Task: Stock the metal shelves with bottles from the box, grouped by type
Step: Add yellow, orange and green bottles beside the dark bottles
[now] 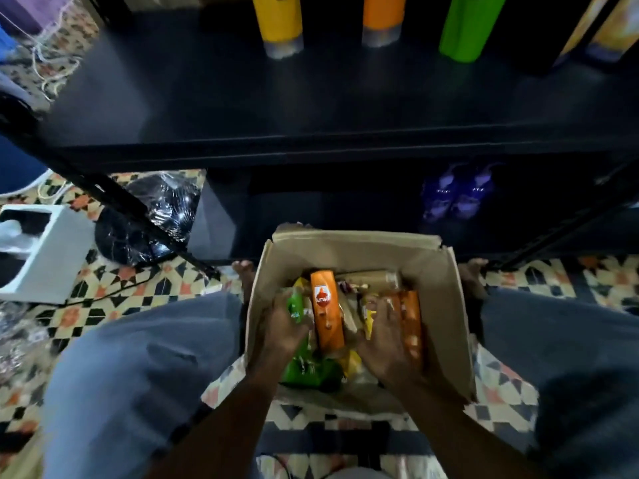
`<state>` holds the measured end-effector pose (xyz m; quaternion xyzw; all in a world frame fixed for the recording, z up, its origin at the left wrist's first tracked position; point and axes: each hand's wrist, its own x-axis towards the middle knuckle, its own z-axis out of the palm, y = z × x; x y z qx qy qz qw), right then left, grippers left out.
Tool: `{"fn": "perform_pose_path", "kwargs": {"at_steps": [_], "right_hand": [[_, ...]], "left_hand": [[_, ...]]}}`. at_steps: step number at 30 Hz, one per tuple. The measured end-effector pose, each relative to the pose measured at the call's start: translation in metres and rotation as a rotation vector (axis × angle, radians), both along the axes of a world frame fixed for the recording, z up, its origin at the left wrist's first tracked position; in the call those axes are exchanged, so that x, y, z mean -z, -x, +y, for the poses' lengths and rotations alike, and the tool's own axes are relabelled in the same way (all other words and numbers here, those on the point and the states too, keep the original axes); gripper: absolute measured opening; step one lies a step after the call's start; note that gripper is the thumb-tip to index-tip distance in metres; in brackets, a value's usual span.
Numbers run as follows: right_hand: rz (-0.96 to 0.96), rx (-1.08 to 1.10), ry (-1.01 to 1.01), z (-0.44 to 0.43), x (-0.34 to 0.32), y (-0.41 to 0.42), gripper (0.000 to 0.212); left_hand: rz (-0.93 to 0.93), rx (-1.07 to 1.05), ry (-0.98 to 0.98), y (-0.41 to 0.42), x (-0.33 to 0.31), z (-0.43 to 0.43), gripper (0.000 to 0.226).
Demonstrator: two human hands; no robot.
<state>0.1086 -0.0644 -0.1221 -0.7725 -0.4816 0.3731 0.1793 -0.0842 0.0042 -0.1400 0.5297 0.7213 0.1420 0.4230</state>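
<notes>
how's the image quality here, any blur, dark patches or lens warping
Head view: dim overall, the black shelf swallowing detail and the purple bottles under it barely readable; left hand and right hand slightly smeared in the box, yet the orange bottle label reads clearly; wide-angle warp tilts the green bottle outward.

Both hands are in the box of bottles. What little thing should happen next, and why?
Probably lift the green bottle out of the cardboard box: the left hand curls around it, while the right hand only lies on orange bottles. The shelved green bottle on the metal shelf suggests its spot.
</notes>
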Motion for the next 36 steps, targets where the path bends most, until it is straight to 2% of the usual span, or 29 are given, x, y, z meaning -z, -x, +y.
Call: {"fn": "perform_pose_path", "kwargs": {"at_steps": [4,6,8,11,12,15,19,23,25,28,30,32,33,36], "right_hand": [[0.11,0.033,0.091,0.021,0.041,0.02,0.071],[0.145,0.042,0.151,0.032,0.059,0.03,0.073],[0.155,0.039,0.199,0.042,0.079,0.037,0.066],[0.162,0.029,0.242,0.058,0.101,0.044,0.061],[0.164,0.026,0.263,0.062,0.107,0.047,0.066],[0.118,0.016,0.281,0.068,0.117,0.051,0.081],[0.041,-0.017,0.333,0.07,0.129,0.05,0.094],[0.11,0.082,0.242,0.057,0.134,0.051,0.065],[0.142,0.137,0.185,0.049,0.13,0.056,0.056],[0.171,0.11,0.212,0.047,0.129,0.062,0.072],[0.117,0.047,0.249,0.053,0.129,0.062,0.081],[0.088,0.023,0.262,0.061,0.127,0.063,0.076],[0.108,0.022,0.268,0.061,0.125,0.064,0.074],[0.262,0.018,0.263,0.053,0.118,0.076,0.077]], "left_hand": [[-0.025,-0.167,0.257,0.0,0.046,0.012,0.075],[-0.06,-0.238,0.316,-0.002,0.064,0.017,0.065],[-0.089,-0.283,0.363,-0.004,0.076,0.022,0.052],[-0.028,-0.251,0.387,0.0,0.09,0.031,0.039],[0.021,-0.237,0.388,0.005,0.095,0.033,0.041],[0.11,-0.147,0.403,0.015,0.105,0.035,0.07],[0.032,-0.088,0.423,0.012,0.106,0.025,0.074],[-0.015,-0.141,0.401,0.021,0.133,0.003,0.112],[-0.002,-0.13,0.402,0.031,0.156,-0.002,0.113],[0.002,-0.078,0.419,0.027,0.137,0.002,0.104],[-0.017,-0.09,0.413,0.022,0.127,0.001,0.084],[-0.064,-0.151,0.414,0.024,0.128,0.0,0.068],[-0.09,-0.187,0.418,0.025,0.131,-0.001,0.067],[-0.137,-0.284,0.41,0.042,0.173,-0.009,0.094]]}}
